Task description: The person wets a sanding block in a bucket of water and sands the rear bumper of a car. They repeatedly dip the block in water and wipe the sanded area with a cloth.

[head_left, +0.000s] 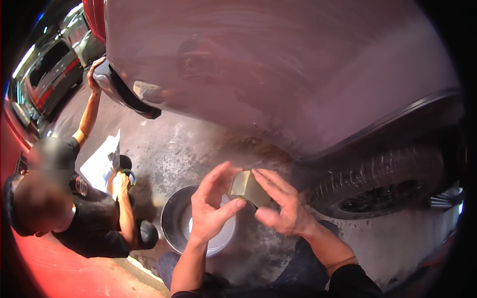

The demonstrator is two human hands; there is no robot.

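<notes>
A small greenish-beige block (250, 187) with a pale end face is held up between my two hands. It resembles a sanding block, but its exact kind is not clear. My left hand (212, 208) cups its left side, with the thumb along the lower edge and the fingers curled at the top. From the other side my right hand (285, 203) grips it, fingertips on the upper edge and thumb below. A dark edge shows under the block. Beneath my left hand stands a dark round bucket (170, 218) with pale liquid inside, partly hidden by my wrist.
A dull-coated vehicle body panel (278, 64) spans the view ahead, with a wheel (377, 186) at right. At left, a crouching person (94, 218) holds white sheets (103, 161) and touches the bumper end (124, 89). Parked cars (54, 69) stand behind on the stained floor.
</notes>
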